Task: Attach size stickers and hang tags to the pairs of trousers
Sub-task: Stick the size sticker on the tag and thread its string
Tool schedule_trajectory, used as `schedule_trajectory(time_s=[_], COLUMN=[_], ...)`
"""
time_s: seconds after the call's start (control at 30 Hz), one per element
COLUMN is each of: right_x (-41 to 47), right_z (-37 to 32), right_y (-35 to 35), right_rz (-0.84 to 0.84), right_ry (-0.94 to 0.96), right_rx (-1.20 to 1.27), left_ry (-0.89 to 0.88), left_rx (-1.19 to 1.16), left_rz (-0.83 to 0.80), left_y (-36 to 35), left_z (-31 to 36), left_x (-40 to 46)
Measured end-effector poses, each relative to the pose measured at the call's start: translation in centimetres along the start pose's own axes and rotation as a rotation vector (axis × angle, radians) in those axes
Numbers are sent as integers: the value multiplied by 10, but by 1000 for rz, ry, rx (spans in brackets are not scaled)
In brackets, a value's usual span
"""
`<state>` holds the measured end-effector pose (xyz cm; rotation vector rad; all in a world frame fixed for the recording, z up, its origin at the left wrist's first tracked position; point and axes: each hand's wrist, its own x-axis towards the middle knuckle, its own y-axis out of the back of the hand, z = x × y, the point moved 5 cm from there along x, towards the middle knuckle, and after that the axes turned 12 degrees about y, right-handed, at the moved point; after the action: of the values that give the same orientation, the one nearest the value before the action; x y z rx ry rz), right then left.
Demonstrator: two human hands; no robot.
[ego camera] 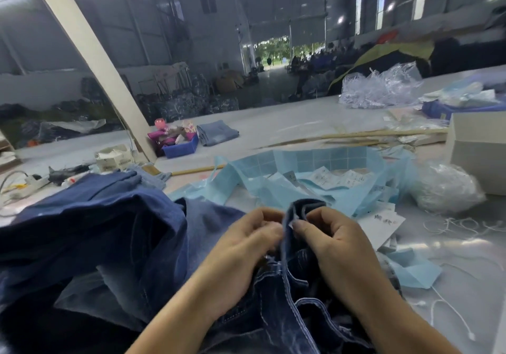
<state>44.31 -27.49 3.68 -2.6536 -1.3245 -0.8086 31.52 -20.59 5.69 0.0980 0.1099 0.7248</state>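
While pinching a raised fold of dark denim trousers (301, 293) between both hands, seemingly busy with the tagging step at the waistband or a belt loop. Left hand (246, 244) curled, fingertips pressed to the edge of the fold; right hand (336, 241) curled too, thumb and forefinger nipping the same fold from the other side. Whether a string or sticker sits between the fingertips: too small and blurred to tell. Trousers bunched over the near edge of the grey table (273, 132), with more blue denim (95, 216) heaped just to the left.

Just right of the hands, white hang tags (383, 225) and loose white strings (449, 307) scattered on the table. Beyond the hands, a pale blue bag (301, 167) lying open with printed paper labels inside. Further back, a folded pair of lighter jeans (217, 133) beside a blue bin (180, 145), a white box (479, 148) at the right, crumpled clear plastic (380, 85) beyond.

Next, probably: keep the fold steady with one hand, reach right for a tag and string, thread it through. Calls for a fine pinch and a taut fold.
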Motion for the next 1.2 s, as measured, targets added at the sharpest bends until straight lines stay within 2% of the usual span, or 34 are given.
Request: schedule_trajectory(time_s=[0.07,0.13,0.2,0.27,0.3,0.37,0.43,0.47,0.5,0.53,0.6,0.63,0.67,0.77,0.9,1.03,1.13,1.2], right_x=[12,23,35,49,56,74,93,103,113,122,139,148,156,177,198,199,188,185], right_z=[2,1,-6,-16,-21,-23,-12,-4,7,19,41,51,59,80,123,188,225,235], right_y=[13,31,52,69,71,71,63,57,50,42,25,17,8,-24,-68,-102,-110,-109], right_rz=[26,115,248,300,273,164,46,-15,-80,-149,-269,-313,-345,-408,-475,-615,-714,-721], right_ry=[-58,-79,-50,18,41,44,6,-28,-76,-133,-246,-290,-321,-357,-364,-407,-488,-500], right_rx=[35,58,44,30,10,-50,-128,-170,-205,-238,-296,-319,-329,-302,-320,-526,-606,-618], left_ry=[-79,-120,-56,93,172,341,499,565,591,557,378,329,324,376,328,492,575,633], left_rx=[304,697,1015,1144,1202,1306,1265,1231,1283,1465,1900,1993,1995,1707,1695,1479,1370,1333], left_rz=[-47,25,44,-82,-166,-321,-452,-451,-389,-294,-15,80,120,95,198,229,218,223], left_y=[-12,-25,-44,-65,-72,-72,-60,-50,-37,-23,7,20,32,65,104,139,154,159], left_z=[20,33,34,23,19,25,50,61,72,84,109,117,122,105,14,-94,-124,-136], left_x=[3,9,15,19,19,30,53,70,87,104,140,155,172,221,261,282,295,299])
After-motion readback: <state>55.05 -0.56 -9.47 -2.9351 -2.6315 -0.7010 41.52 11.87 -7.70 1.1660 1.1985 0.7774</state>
